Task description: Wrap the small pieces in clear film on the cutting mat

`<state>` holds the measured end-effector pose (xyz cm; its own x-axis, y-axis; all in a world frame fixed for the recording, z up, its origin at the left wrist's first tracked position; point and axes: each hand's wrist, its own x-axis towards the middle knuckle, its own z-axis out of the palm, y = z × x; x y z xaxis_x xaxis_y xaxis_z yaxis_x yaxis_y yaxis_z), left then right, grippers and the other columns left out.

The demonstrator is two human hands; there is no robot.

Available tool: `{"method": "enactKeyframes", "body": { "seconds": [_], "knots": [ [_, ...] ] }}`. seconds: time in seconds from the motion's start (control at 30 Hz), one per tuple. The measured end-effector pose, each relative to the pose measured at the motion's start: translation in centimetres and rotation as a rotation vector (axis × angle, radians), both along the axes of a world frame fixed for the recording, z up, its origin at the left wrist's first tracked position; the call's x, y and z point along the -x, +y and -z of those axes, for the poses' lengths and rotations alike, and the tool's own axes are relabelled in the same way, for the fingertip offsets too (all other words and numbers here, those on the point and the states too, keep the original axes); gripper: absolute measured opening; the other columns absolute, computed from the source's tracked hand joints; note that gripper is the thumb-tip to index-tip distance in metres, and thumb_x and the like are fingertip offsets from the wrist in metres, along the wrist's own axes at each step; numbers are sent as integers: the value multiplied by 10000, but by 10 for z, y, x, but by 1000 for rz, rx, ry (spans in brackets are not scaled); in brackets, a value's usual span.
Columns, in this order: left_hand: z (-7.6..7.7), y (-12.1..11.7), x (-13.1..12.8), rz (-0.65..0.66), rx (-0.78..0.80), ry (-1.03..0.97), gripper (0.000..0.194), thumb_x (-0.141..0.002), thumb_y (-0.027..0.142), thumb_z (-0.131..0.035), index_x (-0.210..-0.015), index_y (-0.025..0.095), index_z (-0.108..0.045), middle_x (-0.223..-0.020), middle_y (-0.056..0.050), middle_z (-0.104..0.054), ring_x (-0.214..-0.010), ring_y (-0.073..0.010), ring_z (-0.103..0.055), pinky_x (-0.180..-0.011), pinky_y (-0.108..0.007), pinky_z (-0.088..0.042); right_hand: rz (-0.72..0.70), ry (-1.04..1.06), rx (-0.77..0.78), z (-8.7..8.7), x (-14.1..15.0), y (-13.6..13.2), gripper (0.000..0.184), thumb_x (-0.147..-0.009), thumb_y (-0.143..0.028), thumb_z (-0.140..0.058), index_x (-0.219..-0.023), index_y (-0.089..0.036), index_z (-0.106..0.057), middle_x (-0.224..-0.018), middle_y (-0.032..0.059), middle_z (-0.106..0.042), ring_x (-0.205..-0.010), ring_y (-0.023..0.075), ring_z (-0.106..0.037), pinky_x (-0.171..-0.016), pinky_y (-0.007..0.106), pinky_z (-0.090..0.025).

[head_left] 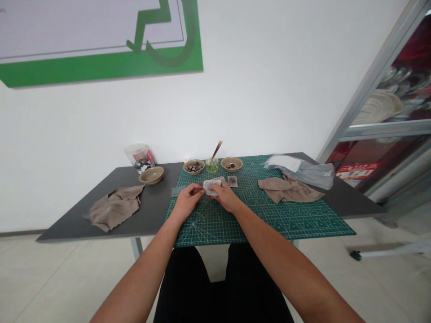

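Above the green cutting mat (269, 215), my right hand (225, 197) is closed on a small whitish cloth pad (211, 185) with grey smudges. My left hand (187, 200) is just left of the pad, thumb and fingertips pinched together at its edge. What sits between those left fingertips is too small to make out. A second small pad (232, 181) with a dark stain lies flat on the mat, beyond my right hand. Behind the hands stand a bowl of dark and pale pieces (194, 168), a glass of yellowish liquid with thin sticks (212, 166), and a bowl with a few dark pieces (232, 165).
On the left of the dark table (151, 215) lie a brown cloth (116, 207), a bowl (152, 175) and a tipped clear jar (140, 158). To the right are another brown cloth (290, 188) and a plastic bag (299, 170). A white wall (262, 89) rises behind.
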<state>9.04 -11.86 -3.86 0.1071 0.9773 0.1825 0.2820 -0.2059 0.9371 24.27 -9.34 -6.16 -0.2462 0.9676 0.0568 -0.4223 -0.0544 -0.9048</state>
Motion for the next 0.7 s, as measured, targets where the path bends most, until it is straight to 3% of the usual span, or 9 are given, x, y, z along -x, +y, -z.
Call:
{"method": "enactKeyframes", "body": {
  "seconds": [0.1,0.27,0.43,0.57,0.7],
  "knots": [
    [2,6,-6,12,33,-122,255,-703,343,-639,-884,165,-618,-740,-1,-603,-656,-135,-544,-607,-261,-464,84,-15,8,-1,-2,3,182,-649,-270,-583,-804,-176,-585,-780,17,-662,-708,165,-605,-610,267,-503],
    [15,10,-5,-59,43,-232,343,-650,286,-672,-958,160,-590,-751,-2,-613,-648,-129,-557,-614,-265,-477,15,14,-7,-9,-3,-2,199,-674,-278,-549,-849,-192,-590,-860,34,-675,-747,183,-628,-669,309,-507],
    [24,13,-1,-121,-26,-309,282,-611,204,-675,-816,179,-483,-658,43,-565,-569,-99,-525,-563,-236,-469,66,-88,-18,-6,-4,0,187,-686,-298,-563,-842,-200,-596,-843,29,-653,-721,170,-608,-650,301,-494],
    [22,11,0,-67,-11,-323,265,-611,174,-641,-857,163,-545,-733,9,-621,-631,-114,-564,-590,-238,-480,149,-200,-110,0,-5,5,188,-647,-293,-647,-777,-166,-604,-721,-1,-615,-674,139,-557,-632,263,-454],
    [21,9,1,-18,50,-366,281,-619,178,-670,-892,136,-619,-741,-5,-649,-681,-117,-606,-721,-270,-496,74,-238,-227,2,-6,6,239,-629,-311,-711,-787,-162,-612,-727,-2,-630,-683,139,-568,-688,283,-459]
  ]
}}
